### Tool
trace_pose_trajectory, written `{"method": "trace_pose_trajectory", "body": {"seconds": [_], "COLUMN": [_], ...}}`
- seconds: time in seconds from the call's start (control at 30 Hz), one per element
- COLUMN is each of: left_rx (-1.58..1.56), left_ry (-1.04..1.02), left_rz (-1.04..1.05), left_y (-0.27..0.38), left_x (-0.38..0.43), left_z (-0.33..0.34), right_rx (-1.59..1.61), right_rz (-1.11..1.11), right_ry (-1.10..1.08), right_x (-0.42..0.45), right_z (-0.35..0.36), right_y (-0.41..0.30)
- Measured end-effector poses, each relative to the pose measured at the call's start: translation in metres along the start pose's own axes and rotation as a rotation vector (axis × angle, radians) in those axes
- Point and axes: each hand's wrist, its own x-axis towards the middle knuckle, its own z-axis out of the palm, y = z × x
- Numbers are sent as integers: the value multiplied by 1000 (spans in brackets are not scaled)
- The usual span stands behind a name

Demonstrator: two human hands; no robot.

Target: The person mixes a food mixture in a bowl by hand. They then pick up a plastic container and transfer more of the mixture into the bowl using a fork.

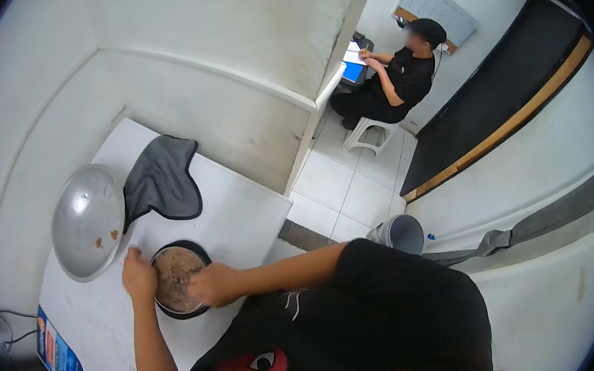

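Note:
A round dark-rimmed pan with a mottled brown interior stands on the white table. At its left side my left hand grips the edge. My right hand is curled over the pan's right side and blurred by motion; whether it holds something is hidden. Beyond my left hand lies a shallow, dished silver metal pan or lid, with two small brown bits on its inner surface. A grey cloth with black edging is spread beside it, touching or nearly touching its rim.
Walls border the table's far and left sides. A printed sheet is on its near-left edge, with cables beyond. A grey bucket stands on the floor. Through the opening, a person sits on a white plastic stool, writing.

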Motion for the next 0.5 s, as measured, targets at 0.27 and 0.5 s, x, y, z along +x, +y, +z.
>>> {"method": "trace_pose_trajectory", "body": {"seconds": [0.27,0.5], "left_rx": [84,-137], "left_ry": [3,5], "left_rz": [81,100], "left_y": [57,19], "left_x": [-131,-123], "left_z": [22,-2], "right_rx": [41,-7], "right_rz": [275,283], "right_ry": [155,148], "right_x": [138,108], "right_z": [-17,-26], "right_y": [50,49]}}
